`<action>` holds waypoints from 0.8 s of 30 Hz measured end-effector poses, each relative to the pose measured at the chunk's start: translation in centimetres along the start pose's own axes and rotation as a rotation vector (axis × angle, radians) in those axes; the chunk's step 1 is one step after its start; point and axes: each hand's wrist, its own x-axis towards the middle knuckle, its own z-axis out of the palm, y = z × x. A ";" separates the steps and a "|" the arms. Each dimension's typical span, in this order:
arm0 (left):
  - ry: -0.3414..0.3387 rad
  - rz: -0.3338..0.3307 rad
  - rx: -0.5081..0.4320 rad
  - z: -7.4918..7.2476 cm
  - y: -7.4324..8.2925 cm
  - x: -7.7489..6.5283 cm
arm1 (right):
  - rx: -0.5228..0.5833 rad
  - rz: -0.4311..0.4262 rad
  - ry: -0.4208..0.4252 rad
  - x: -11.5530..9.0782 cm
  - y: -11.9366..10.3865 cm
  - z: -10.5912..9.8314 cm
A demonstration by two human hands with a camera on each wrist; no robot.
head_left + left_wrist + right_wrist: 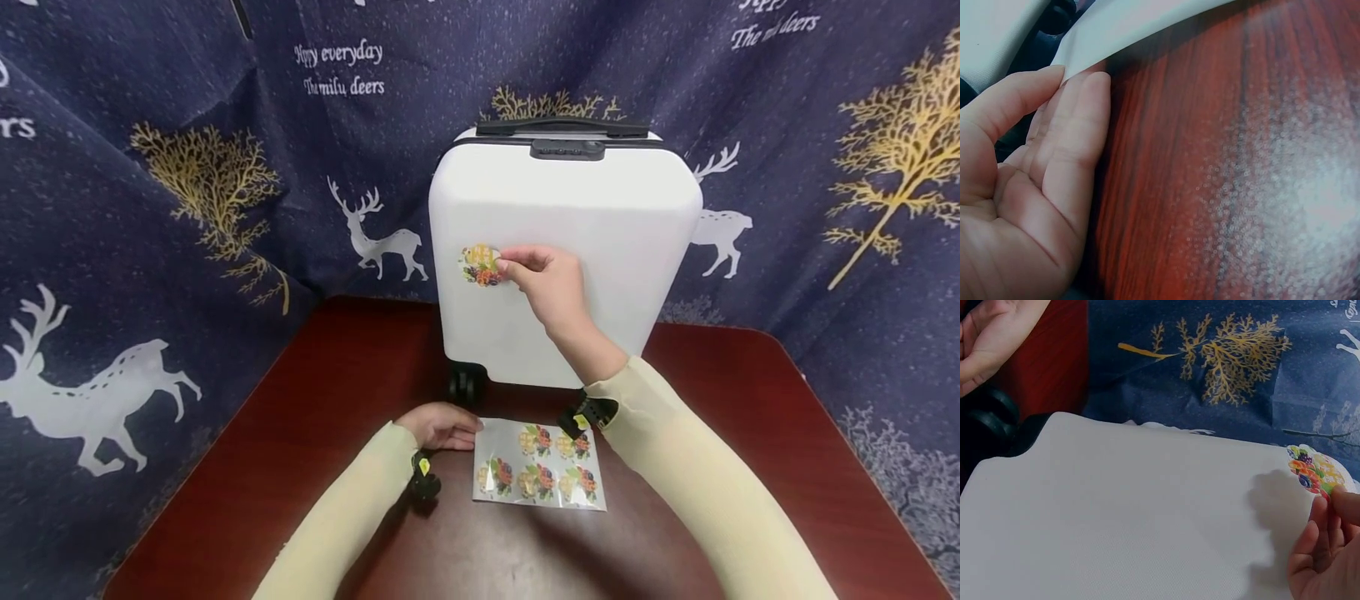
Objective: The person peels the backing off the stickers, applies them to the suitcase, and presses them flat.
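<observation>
Between thumb and fingers my right hand pinches a round sticker printed with colourful fruit. In the head view it overlaps the left part of the front of a white suitcase; the right wrist view shows the sticker with a shadow on the white shell beside it. My left hand pinches the upper left corner of a sticker sheet lying on the table. Several fruit stickers are on that sheet, and its top left spot is bare. The left wrist view shows thumb and fingertips at the sheet's edge.
The suitcase stands upright on a dark red wooden table, with a black wheel at its lower left and a black handle on top. Behind hangs a blue cloth with deer and golden trees.
</observation>
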 end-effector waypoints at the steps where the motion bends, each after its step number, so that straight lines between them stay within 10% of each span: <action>1: 0.003 0.001 0.002 0.0 0.0 0.0 | -0.003 -0.009 0.008 0.0 0.0 0.1; 24: -0.015 -0.009 -0.007 0.0 0.0 0.3 | -0.037 -0.024 0.101 0.5 -0.2 1.3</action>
